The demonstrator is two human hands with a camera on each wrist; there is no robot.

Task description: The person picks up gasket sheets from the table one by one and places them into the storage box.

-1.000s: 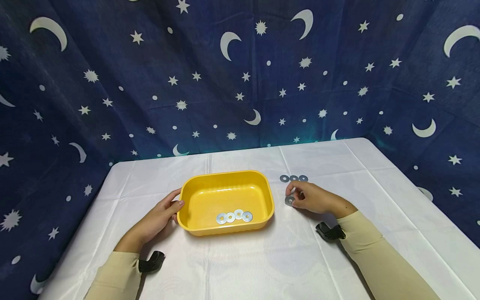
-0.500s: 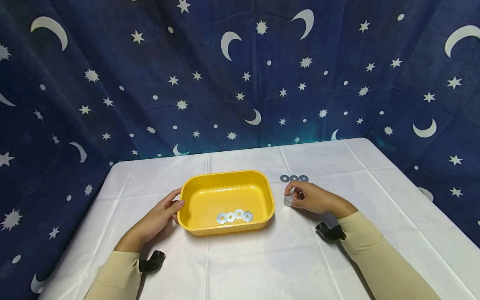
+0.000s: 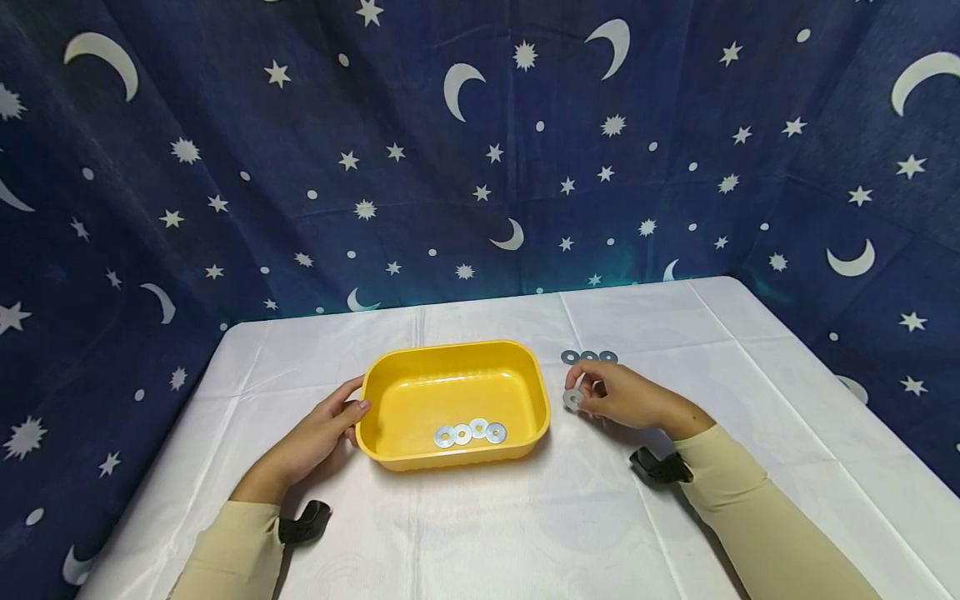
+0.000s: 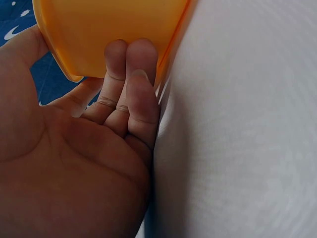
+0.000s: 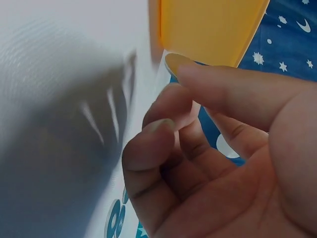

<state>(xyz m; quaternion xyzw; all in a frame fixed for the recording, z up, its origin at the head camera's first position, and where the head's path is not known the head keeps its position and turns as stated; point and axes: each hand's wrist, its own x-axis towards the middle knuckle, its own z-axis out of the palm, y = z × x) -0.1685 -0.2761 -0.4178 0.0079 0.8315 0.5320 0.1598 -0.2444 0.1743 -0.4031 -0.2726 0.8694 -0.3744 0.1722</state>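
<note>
A yellow plastic tray (image 3: 420,360) stands on the table. At its left end my left hand (image 3: 318,433) grips it, thumb over the rim; in the left wrist view the fingertips (image 4: 141,54) lie against its outer wall. Several flat metal washers (image 3: 462,434) lie overlapping on its floor near the front. Just right of the tray, my right hand (image 3: 618,395) pinches one washer (image 3: 571,400) between thumb and fingers, tilted up to face the head camera. In the right wrist view the thumb (image 5: 233,89) and curled fingers hide most of that grip.
Behind my right hand, 3 more washers (image 3: 570,357) lie in a row on the white tablecloth (image 3: 487,533). A dark blue curtain (image 3: 375,100) with moons and stars surrounds the back and sides. Black wrist cameras (image 3: 303,523) sit at both sleeves.
My right hand has moved slightly left toward the tray with the washer, which has come up a little and tilted. My left hand and the tray stay in place.
</note>
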